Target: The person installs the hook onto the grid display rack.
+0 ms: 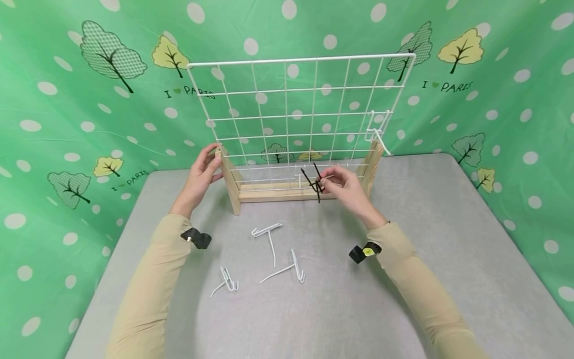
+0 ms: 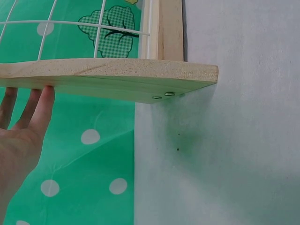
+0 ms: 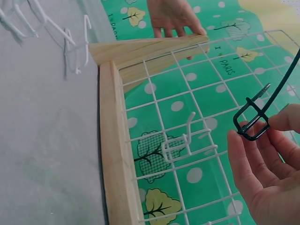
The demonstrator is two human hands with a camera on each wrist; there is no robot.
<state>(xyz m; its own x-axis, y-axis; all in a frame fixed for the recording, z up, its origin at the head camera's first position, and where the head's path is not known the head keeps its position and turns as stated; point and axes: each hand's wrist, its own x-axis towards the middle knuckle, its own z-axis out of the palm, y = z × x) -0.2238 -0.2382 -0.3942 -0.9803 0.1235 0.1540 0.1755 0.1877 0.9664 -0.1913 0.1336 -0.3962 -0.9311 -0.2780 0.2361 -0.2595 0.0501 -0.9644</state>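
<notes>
My left hand (image 1: 199,175) holds the top of the left wooden upright (image 1: 230,182) of a stand, thumb in front and fingers behind. In the left wrist view, fingertips touch the upright's outer face (image 2: 103,85). Between thumb and fingers, my right hand (image 1: 346,187) pinches a black wire hook (image 3: 255,117) in front of the white wire grid (image 1: 287,91). One white hook (image 1: 375,132) hangs at the grid's right side. Another white hook (image 3: 177,146) is on the grid low near the middle, just left of the black hook in the head view.
Three loose white hooks lie on the grey table (image 1: 332,309) in front of the stand: one farther back (image 1: 270,239), one at the right (image 1: 289,268) and one at the left (image 1: 226,281). A green patterned cloth (image 1: 506,99) hangs close behind the grid.
</notes>
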